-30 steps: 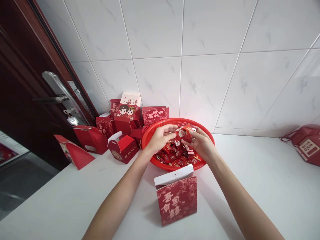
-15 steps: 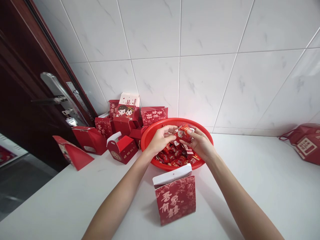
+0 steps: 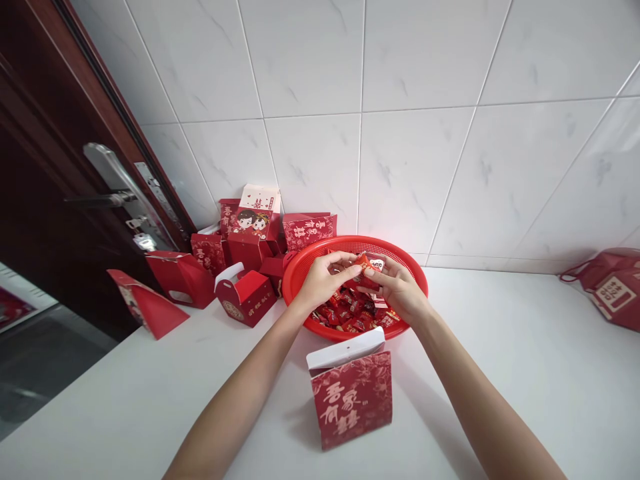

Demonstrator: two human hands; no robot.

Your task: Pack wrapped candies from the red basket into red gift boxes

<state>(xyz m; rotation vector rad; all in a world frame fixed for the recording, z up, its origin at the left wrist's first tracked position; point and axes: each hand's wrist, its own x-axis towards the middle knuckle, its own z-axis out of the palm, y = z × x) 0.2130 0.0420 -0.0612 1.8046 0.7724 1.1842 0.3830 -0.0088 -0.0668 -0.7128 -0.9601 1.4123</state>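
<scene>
Over a red plastic basket, both my hands come together around red wrapped candies. My left hand pinches the edge of one red candy between thumb and fingers. My right hand is closed on the wrapped candies from the other side, its thumb pressing them; how many it holds is partly hidden. Loose wrapped candies fill the bottom of the basket below. Nearer to me, between my forearms, an upright red gift box with pale lettering stands with its white top flap raised.
Several red gift boxes stand at the left against the tiled wall. A dark door with a metal handle is beyond them. At the far right lies a red bag. All rest on a white tabletop.
My left fingers have moved in to the right and now touch the red candy. My right hand has lowered it slightly to the left. The box and basket stay put.
</scene>
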